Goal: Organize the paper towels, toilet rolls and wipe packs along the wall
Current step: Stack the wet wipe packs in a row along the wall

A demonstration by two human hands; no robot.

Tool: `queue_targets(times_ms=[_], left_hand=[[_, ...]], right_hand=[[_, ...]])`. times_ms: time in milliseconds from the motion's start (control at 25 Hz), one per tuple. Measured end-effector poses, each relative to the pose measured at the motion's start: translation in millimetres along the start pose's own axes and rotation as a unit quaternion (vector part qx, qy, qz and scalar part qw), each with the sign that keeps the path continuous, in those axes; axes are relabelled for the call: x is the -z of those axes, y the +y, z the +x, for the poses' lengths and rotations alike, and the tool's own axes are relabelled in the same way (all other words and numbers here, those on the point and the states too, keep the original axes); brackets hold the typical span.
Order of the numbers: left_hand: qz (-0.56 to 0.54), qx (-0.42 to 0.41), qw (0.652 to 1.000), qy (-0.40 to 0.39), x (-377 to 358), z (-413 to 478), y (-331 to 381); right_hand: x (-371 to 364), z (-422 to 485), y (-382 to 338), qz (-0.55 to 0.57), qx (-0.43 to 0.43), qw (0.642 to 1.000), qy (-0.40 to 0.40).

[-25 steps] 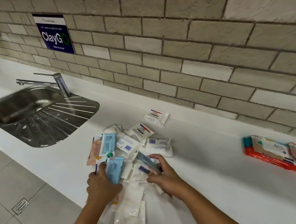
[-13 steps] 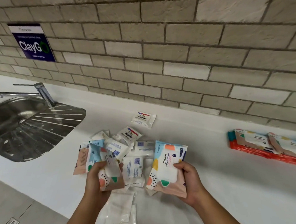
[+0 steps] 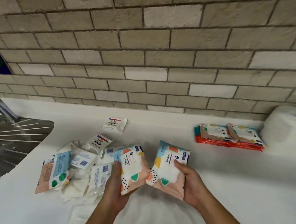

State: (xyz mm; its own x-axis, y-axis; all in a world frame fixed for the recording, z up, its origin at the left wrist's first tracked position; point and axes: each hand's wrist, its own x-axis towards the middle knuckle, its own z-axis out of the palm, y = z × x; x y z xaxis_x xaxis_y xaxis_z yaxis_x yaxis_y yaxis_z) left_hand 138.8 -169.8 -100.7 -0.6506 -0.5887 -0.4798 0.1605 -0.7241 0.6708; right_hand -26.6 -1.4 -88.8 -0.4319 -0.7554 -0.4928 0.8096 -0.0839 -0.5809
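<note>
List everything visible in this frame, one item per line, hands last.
Patterned wipe packs, held: two, peach and blue, one per hand.
Patterned wipe pack, lying: one, left end of pile.
Small white packs: several, heaped; one apart nearer wall.
Stacked wipe packs: several, patterned over orange, right by wall.
Paper towel roll: one, white, far right.
Sink: steel, left.
Countertop: white.
Left hand.
Right hand.

We see rough, matt brick tiles on the wall (image 3: 145,61) above a smooth white counter (image 3: 225,181) with a soft sheen. The wipe packs (image 3: 133,170) are glossy printed plastic film, slightly crinkled. The sink (image 3: 12,140) is brushed metal with ridged drainer lines. The paper towel roll (image 3: 282,126) looks soft, matt, dimpled.
</note>
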Motion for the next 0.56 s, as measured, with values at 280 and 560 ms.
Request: queue_targets(times_ms=[280, 560], left_hand=[[0.062, 0.016, 0.997, -0.033, -65.0, 8.9, -51.1], [0.116, 0.033, 0.992, -0.045, -134.3, 34.9, -94.5]], right_hand=[[77.3, -22.2, -47.9, 0.062, 0.109, 0.99, 0.07], [144.9, -37.1, -127.3, 0.131, 0.143, 0.963, 0.187]])
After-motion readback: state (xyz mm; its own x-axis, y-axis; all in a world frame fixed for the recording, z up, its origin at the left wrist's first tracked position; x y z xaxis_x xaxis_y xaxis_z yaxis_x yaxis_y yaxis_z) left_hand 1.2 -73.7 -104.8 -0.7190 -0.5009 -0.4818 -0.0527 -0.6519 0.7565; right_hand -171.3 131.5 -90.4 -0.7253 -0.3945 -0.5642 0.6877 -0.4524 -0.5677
